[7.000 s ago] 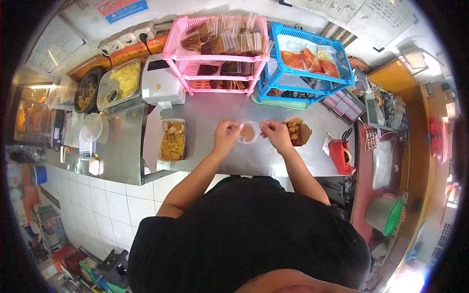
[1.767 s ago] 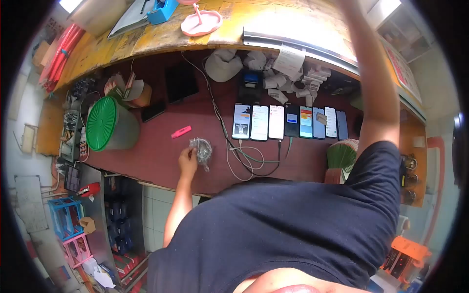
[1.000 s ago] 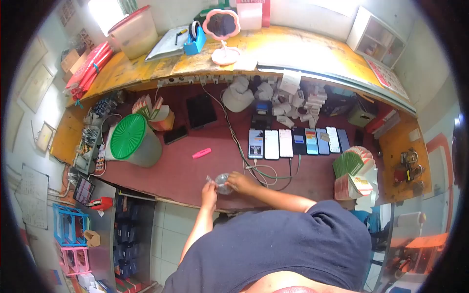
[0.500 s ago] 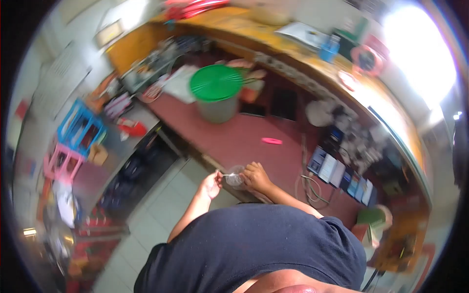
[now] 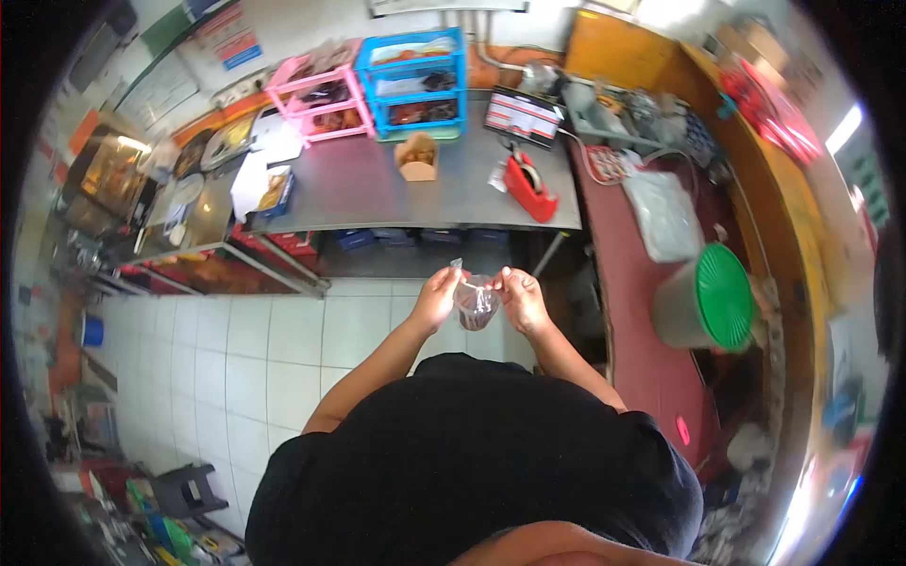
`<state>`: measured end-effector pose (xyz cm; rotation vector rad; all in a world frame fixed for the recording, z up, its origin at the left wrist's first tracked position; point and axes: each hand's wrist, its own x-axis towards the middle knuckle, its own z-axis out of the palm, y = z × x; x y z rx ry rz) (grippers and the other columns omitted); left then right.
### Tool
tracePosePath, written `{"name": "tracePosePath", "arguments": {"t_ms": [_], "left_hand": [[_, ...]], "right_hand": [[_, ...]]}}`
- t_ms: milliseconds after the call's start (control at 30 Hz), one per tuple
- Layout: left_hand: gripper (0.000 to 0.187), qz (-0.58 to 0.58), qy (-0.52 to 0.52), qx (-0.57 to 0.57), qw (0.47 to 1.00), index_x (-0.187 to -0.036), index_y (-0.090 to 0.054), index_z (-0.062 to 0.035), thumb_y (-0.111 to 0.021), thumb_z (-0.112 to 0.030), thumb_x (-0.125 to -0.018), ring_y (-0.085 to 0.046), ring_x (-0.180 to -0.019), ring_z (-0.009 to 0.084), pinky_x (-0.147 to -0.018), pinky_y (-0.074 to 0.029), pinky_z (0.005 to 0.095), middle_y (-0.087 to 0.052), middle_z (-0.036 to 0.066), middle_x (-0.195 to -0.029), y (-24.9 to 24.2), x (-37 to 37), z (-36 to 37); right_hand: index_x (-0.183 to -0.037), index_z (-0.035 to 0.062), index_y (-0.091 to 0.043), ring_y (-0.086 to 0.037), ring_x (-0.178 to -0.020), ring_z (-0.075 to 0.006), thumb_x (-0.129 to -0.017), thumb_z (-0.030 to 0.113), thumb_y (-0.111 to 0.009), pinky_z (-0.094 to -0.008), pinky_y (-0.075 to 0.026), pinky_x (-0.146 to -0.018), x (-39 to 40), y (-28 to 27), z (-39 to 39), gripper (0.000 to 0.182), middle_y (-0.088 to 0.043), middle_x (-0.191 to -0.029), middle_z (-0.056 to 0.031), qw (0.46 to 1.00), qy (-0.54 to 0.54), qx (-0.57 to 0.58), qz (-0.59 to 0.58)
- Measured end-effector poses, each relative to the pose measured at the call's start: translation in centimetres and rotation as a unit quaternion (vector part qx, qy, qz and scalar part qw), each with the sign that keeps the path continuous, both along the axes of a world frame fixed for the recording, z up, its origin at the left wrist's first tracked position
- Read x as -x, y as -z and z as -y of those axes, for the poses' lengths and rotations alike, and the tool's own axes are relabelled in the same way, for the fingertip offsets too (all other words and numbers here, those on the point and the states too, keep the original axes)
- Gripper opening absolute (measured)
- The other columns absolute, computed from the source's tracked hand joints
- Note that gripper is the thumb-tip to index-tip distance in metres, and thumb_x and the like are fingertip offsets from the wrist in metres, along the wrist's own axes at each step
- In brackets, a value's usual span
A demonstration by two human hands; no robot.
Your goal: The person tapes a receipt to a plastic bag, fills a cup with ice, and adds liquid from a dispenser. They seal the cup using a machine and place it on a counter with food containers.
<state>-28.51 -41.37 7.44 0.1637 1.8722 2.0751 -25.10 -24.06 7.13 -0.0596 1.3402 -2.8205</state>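
In front of the steel counter (image 5: 406, 193), w/ both hands now off the red desk, left hand (image 5: 436, 299) & right hand (image 5: 521, 298) pinch a small sauce bag (image 5: 476, 304) between them, likely tying it.

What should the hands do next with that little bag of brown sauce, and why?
Probably twist or knot the top shut. Both the left hand and the right hand pinch the neck of the small clear bag, which hangs in the air over the tiled floor with dark sauce at its bottom, not resting on the steel counter, so it could spill.
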Motion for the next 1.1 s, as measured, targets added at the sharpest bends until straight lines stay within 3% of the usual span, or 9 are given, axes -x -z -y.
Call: {"name": "tracePosePath", "arguments": {"t_ms": [233,500,533,567,600,833,967,1033,1100], "left_hand": [[0.024,0.058,-0.057,-0.121,0.989,-0.086,-0.054,-0.0067,-0.041,-0.026,-0.095,-0.052,-0.088,0.0132,-0.081,-0.04,0.0277,-0.06,0.005,-0.092,1.3,12.3,0.3],[0.012,-0.097,-0.044,0.008,0.994,-0.088,-0.065,-0.0063,-0.056,-0.012,-0.082,-0.055,-0.082,0.0166,-0.078,-0.043,0.0295,-0.059,0.005,-0.081,5.3,26.0,-2.9],[0.009,-0.239,-0.041,0.133,0.961,-0.08,-0.066,-0.0094,-0.058,-0.013,-0.08,-0.053,-0.087,0.0198,-0.081,-0.041,0.0338,-0.059,0.006,-0.081,7.0,27.6,-3.0],[0.01,-0.311,-0.011,0.168,0.935,-0.075,-0.066,-0.0107,-0.058,-0.014,-0.08,-0.051,-0.09,0.0219,-0.082,-0.039,0.0366,-0.059,0.006,-0.083,8.4,28.9,-3.2],[0.009,-0.266,-0.062,0.151,0.95,-0.076,-0.066,-0.0099,-0.059,-0.014,-0.079,-0.05,-0.091,0.021,-0.082,-0.039,0.0364,-0.058,0.004,-0.081,9.8,29.3,-4.2],[0.013,-0.199,-0.091,0.126,0.968,-0.085,-0.066,-0.0055,-0.063,-0.018,-0.081,-0.054,-0.085,0.0178,-0.078,-0.044,0.0318,-0.06,0.008,-0.089,11.2,31.8,-4.9],[0.02,-0.095,0.01,0.032,0.995,-0.091,-0.064,-0.0047,-0.061,-0.023,-0.085,-0.055,-0.09,0.0165,-0.077,-0.044,0.0296,-0.059,0.007,-0.094,11.8,32.6,-4.4],[0.023,-0.048,0.069,0.04,0.996,-0.098,-0.062,-0.0048,-0.06,-0.025,-0.086,-0.055,-0.093,0.0167,-0.079,-0.044,0.0297,-0.059,0.007,-0.096,11.4,32.7,-4.1],[0.035,0.047,0.046,-0.002,0.998,-0.118,-0.048,-0.0084,-0.056,-0.022,-0.087,-0.055,-0.075,0.0128,-0.067,-0.046,0.026,-0.056,0.006,-0.092,9.3,32.8,-4.0]], "right_hand": [[-0.085,0.0034,-0.059,-0.055,-0.071,-0.0104,-0.085,0.01,-0.06,-0.0243,-0.045,-0.068,15.2,2.1,1.3,0.007,-0.058,-0.074,-0.0021,0.994,-0.045,-0.1,0.018],[-0.118,-0.0027,-0.038,-0.056,-0.074,-0.0161,-0.085,0.004,-0.051,-0.0263,-0.046,-0.067,29.4,6.4,-1.2,0.036,-0.058,-0.08,-0.009,0.981,-0.048,-0.167,0.087],[-0.105,-0.0028,-0.045,-0.055,-0.07,-0.0153,-0.087,0.009,-0.052,-0.0267,-0.045,-0.065,31.0,8.0,-1.6,0.023,-0.056,-0.077,-0.007,0.971,-0.034,-0.208,0.113],[-0.092,0.0,-0.051,-0.052,-0.067,-0.0138,-0.087,0.013,-0.053,-0.0261,-0.042,-0.061,33.5,13.3,-4.5,0.014,-0.055,-0.075,-0.0052,0.83,-0.066,-0.536,-0.139],[-0.081,0.0037,-0.053,-0.051,-0.066,-0.013,-0.085,0.013,-0.053,-0.0255,-0.04,-0.057,34.0,12.2,-4.2,0.01,-0.055,-0.073,-0.0042,0.955,-0.137,-0.259,0.052],[-0.075,0.0004,-0.056,-0.05,-0.066,-0.0163,-0.082,0.005,-0.053,-0.0277,-0.04,-0.061,37.4,9.1,-4.7,0.01,-0.054,-0.075,-0.0056,0.916,-0.311,-0.166,0.19],[-0.084,-0.0049,-0.06,-0.054,-0.07,-0.0139,-0.082,0.017,-0.061,-0.0258,-0.041,-0.065,37.6,7.0,-4.9,0.022,-0.059,-0.076,-0.0061,0.838,-0.35,-0.41,0.086],[-0.086,-0.0055,-0.062,-0.053,-0.07,-0.0112,-0.082,0.019,-0.062,-0.0238,-0.041,-0.065,37.3,6.9,-4.6,0.025,-0.061,-0.078,-0.0051,0.869,-0.324,-0.348,0.135],[-0.087,-0.0021,-0.064,-0.052,-0.067,-0.0101,-0.084,0.018,-0.06,-0.0233,-0.042,-0.062,38.1,6.4,-4.7,0.021,-0.06,-0.075,-0.0026,0.787,-0.348,-0.508,0.042]]}}
